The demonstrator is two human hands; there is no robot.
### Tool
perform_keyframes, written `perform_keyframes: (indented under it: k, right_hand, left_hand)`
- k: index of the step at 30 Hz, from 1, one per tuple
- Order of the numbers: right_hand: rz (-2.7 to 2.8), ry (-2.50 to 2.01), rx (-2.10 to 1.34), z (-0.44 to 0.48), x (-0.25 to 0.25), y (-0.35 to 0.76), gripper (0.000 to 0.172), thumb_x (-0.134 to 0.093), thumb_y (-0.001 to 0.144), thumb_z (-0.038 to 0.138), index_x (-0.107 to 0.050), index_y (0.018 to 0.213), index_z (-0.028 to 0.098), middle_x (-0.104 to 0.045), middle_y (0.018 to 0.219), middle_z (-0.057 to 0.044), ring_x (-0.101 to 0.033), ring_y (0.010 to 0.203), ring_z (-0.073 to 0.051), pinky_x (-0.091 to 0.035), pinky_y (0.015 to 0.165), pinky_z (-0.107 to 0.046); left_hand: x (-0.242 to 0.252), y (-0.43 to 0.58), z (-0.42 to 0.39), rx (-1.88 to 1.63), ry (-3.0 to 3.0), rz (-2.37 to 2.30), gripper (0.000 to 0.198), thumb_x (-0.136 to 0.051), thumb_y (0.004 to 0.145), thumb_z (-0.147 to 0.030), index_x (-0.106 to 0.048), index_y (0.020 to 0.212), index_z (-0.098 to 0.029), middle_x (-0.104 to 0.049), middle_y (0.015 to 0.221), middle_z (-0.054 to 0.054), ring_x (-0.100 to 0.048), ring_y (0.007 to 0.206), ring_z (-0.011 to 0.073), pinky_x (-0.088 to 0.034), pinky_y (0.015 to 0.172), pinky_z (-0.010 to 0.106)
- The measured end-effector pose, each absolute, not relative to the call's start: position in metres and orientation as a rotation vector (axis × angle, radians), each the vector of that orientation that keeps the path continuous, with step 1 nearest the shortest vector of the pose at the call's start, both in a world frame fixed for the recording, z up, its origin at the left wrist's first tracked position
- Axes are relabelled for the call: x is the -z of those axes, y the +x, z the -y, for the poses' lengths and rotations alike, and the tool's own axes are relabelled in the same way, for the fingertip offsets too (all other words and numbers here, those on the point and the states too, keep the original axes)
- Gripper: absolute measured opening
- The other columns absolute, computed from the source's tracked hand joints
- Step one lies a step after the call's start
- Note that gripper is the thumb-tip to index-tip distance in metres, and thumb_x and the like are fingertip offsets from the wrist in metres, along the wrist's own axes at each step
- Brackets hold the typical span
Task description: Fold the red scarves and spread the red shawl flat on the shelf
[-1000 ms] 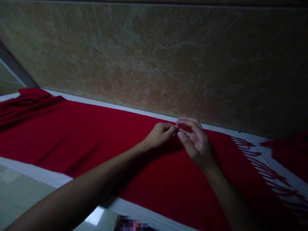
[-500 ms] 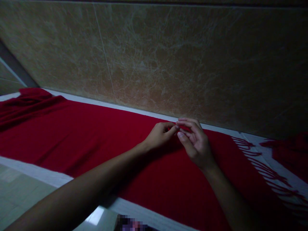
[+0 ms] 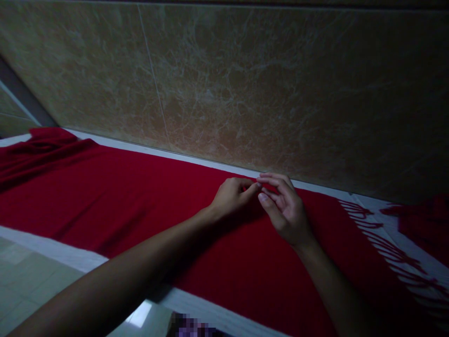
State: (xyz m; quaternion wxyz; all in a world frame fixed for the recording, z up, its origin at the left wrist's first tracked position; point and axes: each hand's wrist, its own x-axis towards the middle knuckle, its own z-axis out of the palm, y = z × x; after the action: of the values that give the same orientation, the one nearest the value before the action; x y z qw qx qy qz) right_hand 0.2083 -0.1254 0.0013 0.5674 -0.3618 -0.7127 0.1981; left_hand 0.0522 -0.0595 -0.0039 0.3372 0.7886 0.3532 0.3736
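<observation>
A red scarf with a fringe at its right end lies stretched along a white surface. Over its far edge, my left hand has thumb and forefinger brought together in a pinch. Whatever sits between those tips, if anything, is too small to make out. My right hand faces it closely, its fingers curved and its thumb held apart from them. No object shows in the right hand. The fingertips of both hands nearly meet just above the cloth.
The white table runs along a brown marbled wall. Another red cloth lies past the fringe on the right. Bunched folds of the scarf lie at far left. Tiled floor shows at lower left.
</observation>
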Motion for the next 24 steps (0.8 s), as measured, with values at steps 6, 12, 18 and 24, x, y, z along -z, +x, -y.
perform_keyframes:
  k: [6, 12, 18, 24]
  right_hand:
    - [1.679, -0.858, -0.445, 0.1259, -0.0032, 0.2087, 0.020, -0.061, 0.098, 0.029, -0.065, 0.118, 0.028, -0.054, 0.130, -0.008, -0.055, 0.125, -0.026, -0.055, 0.103, -0.049]
    - [1.674, -0.859, -0.435, 0.1249, -0.0020, 0.2099, 0.020, -0.061, 0.098, 0.030, -0.065, 0.117, 0.028, -0.054, 0.130, -0.009, -0.056, 0.124, -0.026, -0.056, 0.102, -0.048]
    - [1.672, -0.845, -0.444, 0.1240, -0.0014, 0.2107, 0.020, -0.062, 0.098, 0.030, -0.065, 0.118, 0.029, -0.054, 0.131, -0.008, -0.056, 0.125, -0.027, -0.057, 0.101, -0.048]
    - [1.668, -0.849, -0.448, 0.1251, -0.0032, 0.2103, 0.020, -0.062, 0.098, 0.028, -0.066, 0.118, 0.028, -0.054, 0.130, -0.008, -0.057, 0.124, -0.025, -0.057, 0.100, -0.046]
  left_hand:
    - [0.0039, 0.0525, 0.0603, -0.987, 2.044, -0.923, 0.046, -0.048, 0.097, -0.048, -0.072, 0.080, -0.013, -0.067, 0.070, 0.004, -0.053, 0.064, 0.0136, -0.040, 0.061, 0.024]
    - [0.0061, 0.0536, 0.0590, -1.011, 2.022, -0.924, 0.044, -0.050, 0.095, -0.049, -0.073, 0.082, -0.014, -0.067, 0.072, 0.004, -0.053, 0.066, 0.0137, -0.039, 0.063, 0.025]
    - [0.0057, 0.0532, 0.0595, -0.999, 2.032, -0.948, 0.045, -0.051, 0.094, -0.051, -0.074, 0.080, -0.014, -0.064, 0.069, 0.003, -0.051, 0.065, 0.0140, -0.038, 0.062, 0.025]
    - [0.0057, 0.0542, 0.0599, -0.992, 2.014, -0.980, 0.043, -0.053, 0.095, -0.049, -0.075, 0.082, -0.014, -0.067, 0.070, 0.003, -0.054, 0.066, 0.0140, -0.040, 0.062, 0.024]
